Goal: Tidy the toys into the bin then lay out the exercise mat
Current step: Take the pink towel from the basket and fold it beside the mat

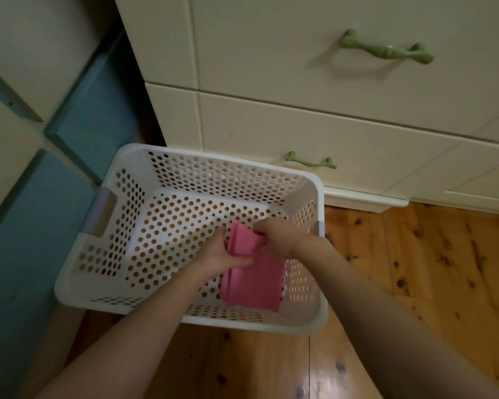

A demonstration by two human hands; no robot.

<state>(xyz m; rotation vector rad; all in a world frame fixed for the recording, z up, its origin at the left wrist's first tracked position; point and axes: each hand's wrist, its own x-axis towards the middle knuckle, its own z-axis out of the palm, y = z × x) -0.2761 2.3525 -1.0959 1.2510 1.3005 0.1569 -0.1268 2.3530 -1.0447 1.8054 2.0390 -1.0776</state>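
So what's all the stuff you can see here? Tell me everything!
bin: one, white with holes, on the floor
toy: one, pink, in the bin, held by both hands
dresser: one, cream, behind the bin
handles: two, green, on the dresser drawers
cabinet: one, blue and cream, left of the bin
floor: one, brown wood, under the bin
left hand: one, in the bin, gripping the toy
right hand: one, in the bin, gripping the toy's top
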